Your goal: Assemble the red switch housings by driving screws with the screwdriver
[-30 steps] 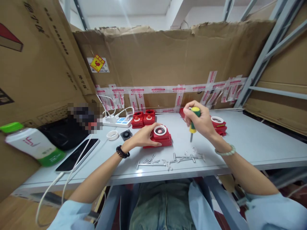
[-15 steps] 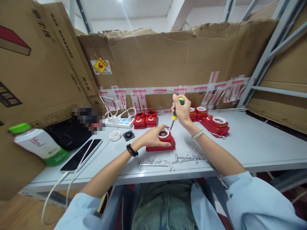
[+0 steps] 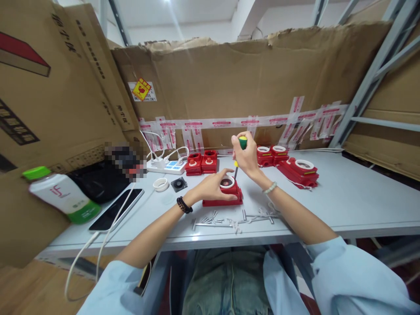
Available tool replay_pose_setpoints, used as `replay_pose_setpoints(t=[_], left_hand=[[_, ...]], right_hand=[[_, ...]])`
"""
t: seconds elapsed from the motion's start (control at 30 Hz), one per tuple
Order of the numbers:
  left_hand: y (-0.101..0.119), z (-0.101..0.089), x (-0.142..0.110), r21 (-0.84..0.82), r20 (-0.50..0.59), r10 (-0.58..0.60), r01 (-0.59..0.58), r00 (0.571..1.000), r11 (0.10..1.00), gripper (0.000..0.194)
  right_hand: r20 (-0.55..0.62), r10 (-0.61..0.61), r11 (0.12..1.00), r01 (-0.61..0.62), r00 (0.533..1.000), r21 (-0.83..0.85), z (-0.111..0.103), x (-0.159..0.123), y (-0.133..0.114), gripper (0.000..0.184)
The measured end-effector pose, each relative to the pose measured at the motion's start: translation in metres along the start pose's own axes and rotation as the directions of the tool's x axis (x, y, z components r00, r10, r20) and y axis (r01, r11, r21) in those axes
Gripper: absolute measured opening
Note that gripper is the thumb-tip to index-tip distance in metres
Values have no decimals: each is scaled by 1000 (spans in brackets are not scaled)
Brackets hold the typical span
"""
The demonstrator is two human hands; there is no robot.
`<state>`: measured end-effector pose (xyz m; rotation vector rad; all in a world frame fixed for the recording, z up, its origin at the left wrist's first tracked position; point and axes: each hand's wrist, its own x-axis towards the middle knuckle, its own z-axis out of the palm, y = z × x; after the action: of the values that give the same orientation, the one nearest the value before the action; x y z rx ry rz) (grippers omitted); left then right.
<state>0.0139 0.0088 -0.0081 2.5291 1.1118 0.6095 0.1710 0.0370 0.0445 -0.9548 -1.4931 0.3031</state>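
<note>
A red housing (image 3: 218,202) with a white ring (image 3: 227,179) on top lies on the grey table in front of me. My left hand (image 3: 215,187) grips this housing, thumb on the near side and fingers round the far side of the ring. Above it, my right hand (image 3: 246,154) is closed round the green and yellow handle of a screwdriver (image 3: 236,171). The shaft points steeply down, its tip at the housing's far right corner beside the ring. Whether the tip sits in a screw is too small to tell.
Metal rods and screws (image 3: 215,221) lie along the near edge. More red housings (image 3: 300,173) stand at the back right, two red parts (image 3: 201,164) at the back left. Leftward are a loose white ring (image 3: 161,184), a black square part (image 3: 179,184), a power strip (image 3: 172,167), phone (image 3: 117,211) and bottle (image 3: 64,197).
My right hand has turned round the screwdriver handle, and the screwdriver stands more upright. My left hand keeps its hold on the red housing. The whole view has shifted slightly.
</note>
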Motion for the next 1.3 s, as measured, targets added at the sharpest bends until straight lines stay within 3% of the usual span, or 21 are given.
replay_pose_setpoints(t=[0.07,0.13,0.23,0.33,0.5,0.6,0.67,0.8,0.97,1.2,1.3], left_hand=[[0,0,0,-8,7,5,-5,1000,1000,88],[0,0,0,-24,10,19,-19,1000,1000,88],[0,0,0,-39,10,33,-33,999,999,87],[0,0,0,-19,10,32,-32,999,999,85],[-1,-1,-1,-10,16,26,-26,1000,1000,85],[1,-4,-1,-11,22,36,-36,999,999,84],[4,-6,2,-67,-13,36,-36,999,997,70],[8,-5,19,-295,-154,-9,-38,988,955,40],[8,3,40,-484,-225,-125,0,966,875,24],[8,9,43,-381,-388,-134,-26,912,924,29],[9,7,42,-364,-347,-61,-75,936,928,28]], right_hand=[[68,-74,968,88,995,-234,-6,-2,-7,24],[125,-107,884,152,986,-443,-12,-3,-14,25],[189,-107,818,194,976,-542,-20,2,-18,23],[279,-108,876,224,954,-426,-26,8,-16,27],[365,-142,966,209,920,-151,-32,15,-8,51],[464,-122,993,109,877,55,-32,16,-5,45],[517,-92,982,-8,851,189,-30,14,-5,40],[466,-13,949,-136,885,285,-22,12,-3,28],[370,-3,963,-97,929,251,-18,11,0,23],[261,-85,996,76,961,45,-21,9,2,26],[245,-100,995,97,964,27,-20,8,2,25]])
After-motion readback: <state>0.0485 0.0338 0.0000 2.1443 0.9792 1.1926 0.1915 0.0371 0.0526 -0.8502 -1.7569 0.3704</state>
